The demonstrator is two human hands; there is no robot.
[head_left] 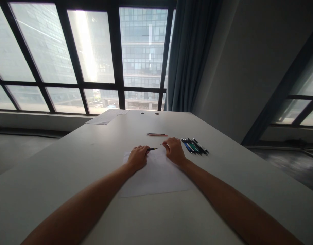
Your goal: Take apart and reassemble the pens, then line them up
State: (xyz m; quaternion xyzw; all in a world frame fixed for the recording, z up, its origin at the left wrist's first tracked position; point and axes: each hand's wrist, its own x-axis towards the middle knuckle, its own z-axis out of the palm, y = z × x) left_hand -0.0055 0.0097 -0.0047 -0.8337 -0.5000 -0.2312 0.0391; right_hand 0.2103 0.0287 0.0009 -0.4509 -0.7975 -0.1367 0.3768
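Note:
My left hand (139, 157) is closed around a dark pen (151, 149), whose thin bare tip points right toward my other hand. Between the thumb and forefinger of my right hand (174, 149) is a small, thin piece with a light end, too small to name. A short gap separates it from the pen's tip. Under both hands lies a sheet of white paper (156, 180) on the white table (105, 211). Just right of my right hand is a row of several pens (194, 146) with black, blue and green bodies.
Beyond my hands, a dark pen and a reddish one (156, 135) lie side by side. More paper sheets (102, 118) rest at the table's far left. Two round dark grommets (157, 113) are set near the far edge, before a blue curtain (189, 54) and windows.

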